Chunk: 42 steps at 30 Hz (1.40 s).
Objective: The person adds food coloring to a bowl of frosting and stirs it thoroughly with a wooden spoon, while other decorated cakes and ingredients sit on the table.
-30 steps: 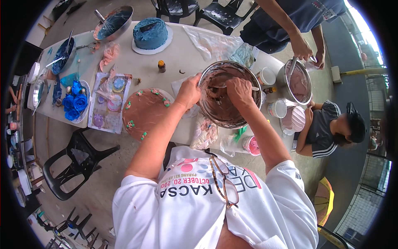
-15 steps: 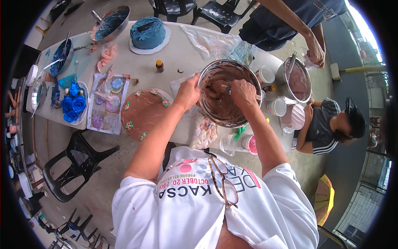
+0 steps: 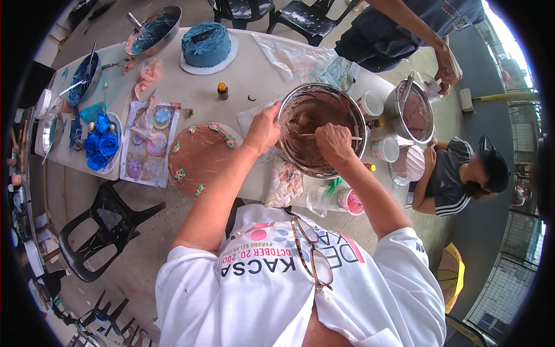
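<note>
My left hand (image 3: 261, 130) grips the left rim of a steel bowl (image 3: 315, 168) smeared with brown frosting. My right hand (image 3: 333, 140) is closed on a spatula (image 3: 355, 138) lying across the bowl in the frosting. A round brown cake with small pink and green piped flowers (image 3: 200, 157) sits beside my left forearm. Behind it stands a small dark bottle with a yellow cap (image 3: 222, 91). A cloth piping bag with pink smears (image 3: 284, 188) lies below the bowl, near a tub of pink frosting (image 3: 350, 201).
Around the bowl on the table (image 3: 243, 69) are a blue cake (image 3: 206, 46), blue roses (image 3: 104, 147), a bowl of pink frosting (image 3: 416, 115) and white tubs (image 3: 371, 103). Another person stands upper right (image 3: 381, 29); a capped person sits right (image 3: 462, 179). A black chair (image 3: 92, 243) stands lower left.
My right hand has moved about inside the bowl with the spatula and is now slightly lower. The standing person's hands have shifted to the right. My left hand stays on the rim.
</note>
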{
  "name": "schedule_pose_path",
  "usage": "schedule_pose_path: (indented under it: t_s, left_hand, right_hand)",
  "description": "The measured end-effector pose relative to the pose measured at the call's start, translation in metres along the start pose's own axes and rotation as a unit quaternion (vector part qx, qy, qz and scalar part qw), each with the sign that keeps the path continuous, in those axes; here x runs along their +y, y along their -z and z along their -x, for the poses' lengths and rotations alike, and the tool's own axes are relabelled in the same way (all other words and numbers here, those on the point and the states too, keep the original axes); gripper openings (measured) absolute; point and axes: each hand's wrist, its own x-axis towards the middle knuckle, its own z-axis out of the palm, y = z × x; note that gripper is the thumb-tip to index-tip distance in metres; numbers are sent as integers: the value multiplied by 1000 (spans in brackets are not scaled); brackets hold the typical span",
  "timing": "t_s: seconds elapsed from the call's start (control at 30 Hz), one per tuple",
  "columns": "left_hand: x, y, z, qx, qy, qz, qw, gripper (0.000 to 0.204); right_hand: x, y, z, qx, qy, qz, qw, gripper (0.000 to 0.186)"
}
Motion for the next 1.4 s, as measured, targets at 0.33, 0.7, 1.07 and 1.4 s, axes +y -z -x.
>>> schedule_pose_path:
  t_s: [0.33,0.7,1.07,1.4]
  left_hand:
    - [-11,-1,1,6,-17,-5,1000,53]
    - [-19,-7,-5,14,-57,-28,998,54]
    - [-22,-11,3,30,-79,18,996,56]
    - [-15,-4,2,-2,-40,-4,999,57]
  right_hand:
    - [11,12,-6,45,12,16,999,16]
    - [10,-9,-9,-13,21,32,999,15]
    - [38,4,-10,-18,-119,-58,991,21]
    - [-5,1,1,47,0,-107,993,21]
